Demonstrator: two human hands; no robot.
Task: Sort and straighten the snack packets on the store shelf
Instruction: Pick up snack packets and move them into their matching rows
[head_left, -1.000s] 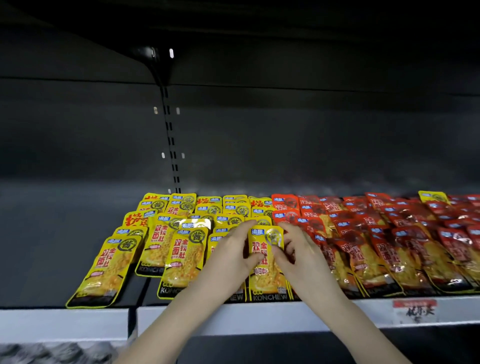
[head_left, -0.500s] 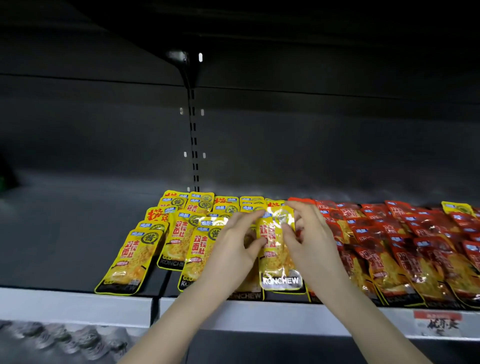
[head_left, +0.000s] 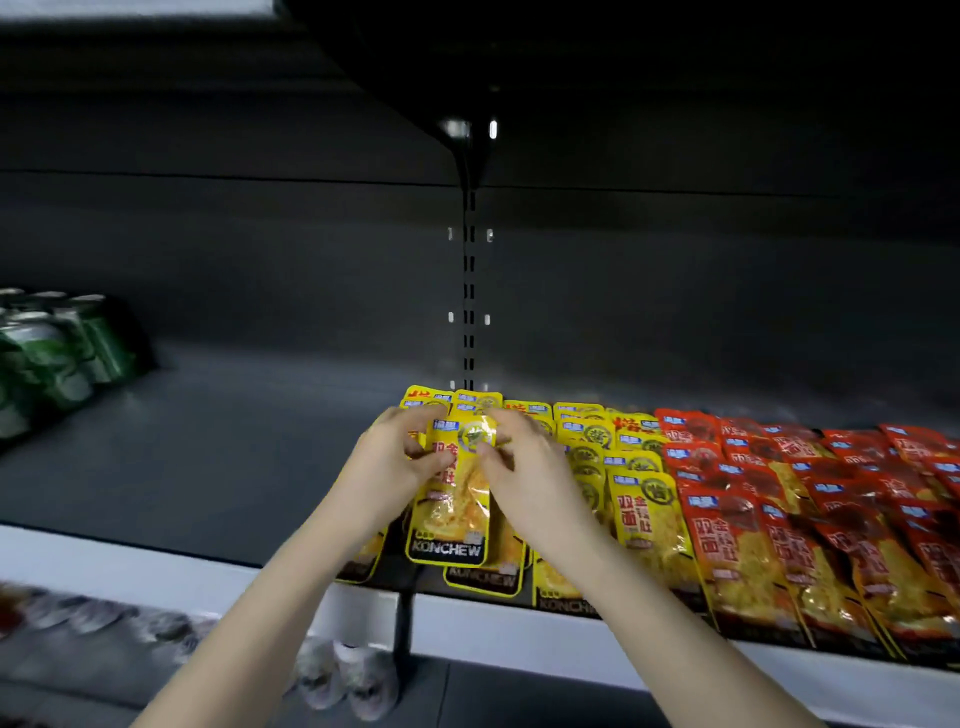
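Observation:
A yellow snack packet (head_left: 451, 512) with a black KONCHEW band hangs upright above the shelf's front rows. My left hand (head_left: 397, 460) pinches its upper left edge and my right hand (head_left: 524, 467) pinches its upper right edge. Beneath and behind it lie several more yellow packets (head_left: 647, 512) in overlapping rows. To their right, several red packets (head_left: 810, 519) cover the shelf in rows out to the frame's right side. My hands hide the packets directly under them.
The grey shelf floor (head_left: 218, 457) stretches left of the packets. Green cans (head_left: 47, 353) stand at the far left. A white shelf-front strip (head_left: 156, 571) runs along the near edge. A slotted upright (head_left: 469, 291) divides the dark back wall. Blurred goods (head_left: 343, 675) sit on the shelf below.
Both hands have lifted the yellow packet off the front row and carried it left, over the left-hand yellow rows. The view has swung left, bringing the green cans in.

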